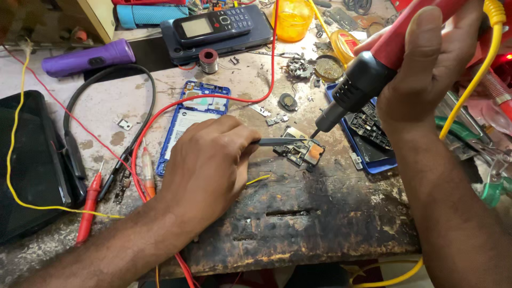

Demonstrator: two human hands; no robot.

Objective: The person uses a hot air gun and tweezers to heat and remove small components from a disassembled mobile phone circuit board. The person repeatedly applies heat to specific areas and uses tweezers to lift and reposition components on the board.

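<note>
- I see a small circuit board lying flat near the middle of the desk, on a scorched, blackened patch of its surface; the charring suggests this is the spot kept for hot work.
- My left hand is closed around thin metal tweezers, whose tips press on the board, as if to pin it steady.
- My right hand is wrapped tight around a red and black soldering iron, angled down so its tip meets the board just beside the tweezer tips. A yellow cable trails from the handle.
- Just behind the board, a blue phone frame lies open on the left and a blue tray of parts sits on the right, both within easy reach.
- Further left lie red test probes, a black neckband headset and a purple torch.
- At the back rests a keypad phone.
</note>
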